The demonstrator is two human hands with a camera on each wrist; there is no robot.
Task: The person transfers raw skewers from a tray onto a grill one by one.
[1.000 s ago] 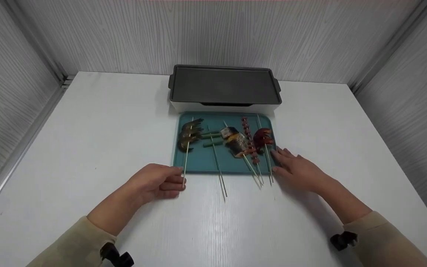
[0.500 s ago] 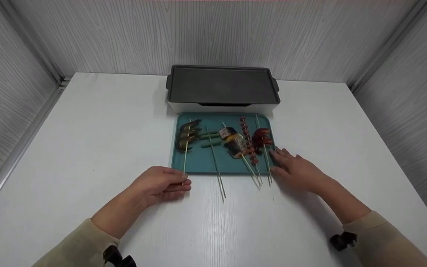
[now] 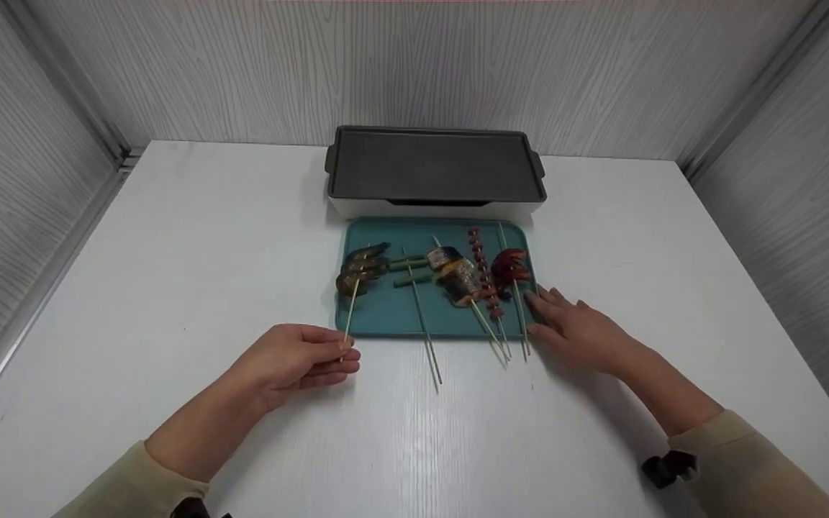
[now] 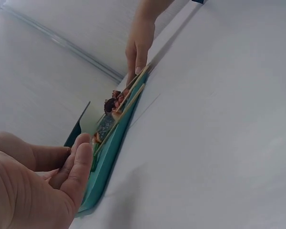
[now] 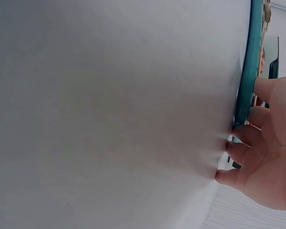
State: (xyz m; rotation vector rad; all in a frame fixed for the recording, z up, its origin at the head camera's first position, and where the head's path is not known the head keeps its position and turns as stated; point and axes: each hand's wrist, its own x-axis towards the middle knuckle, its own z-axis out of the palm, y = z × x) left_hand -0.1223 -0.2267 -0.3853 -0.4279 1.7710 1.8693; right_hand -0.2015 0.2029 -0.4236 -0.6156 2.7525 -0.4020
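In the head view my left hand (image 3: 298, 362) pinches the lower end of the stick of a shrimp skewer (image 3: 362, 267), between thumb and fingers. The shrimp are over the left side of the teal tray (image 3: 393, 316); whether they touch it I cannot tell. My right hand (image 3: 578, 328) rests at the tray's right front corner, its fingers fairly straight. Close to it lies a skewer with a dark red piece (image 3: 509, 267). The right wrist view shows that hand (image 5: 271, 143) touching the tray's rim, with some fingertips on the table.
A black griddle (image 3: 436, 165) on a white base stands directly behind the tray. On the tray also lie a fish skewer (image 3: 460, 280), a thin skewer of small red pieces (image 3: 478, 259) and green vegetable skewers (image 3: 413, 278). Several sticks overhang the front edge. Pale panels enclose the table.
The left hand has shifted slightly left with the stick. The shrimp have come a little nearer and left, the skewer now tilting more. The right hand stays in place.
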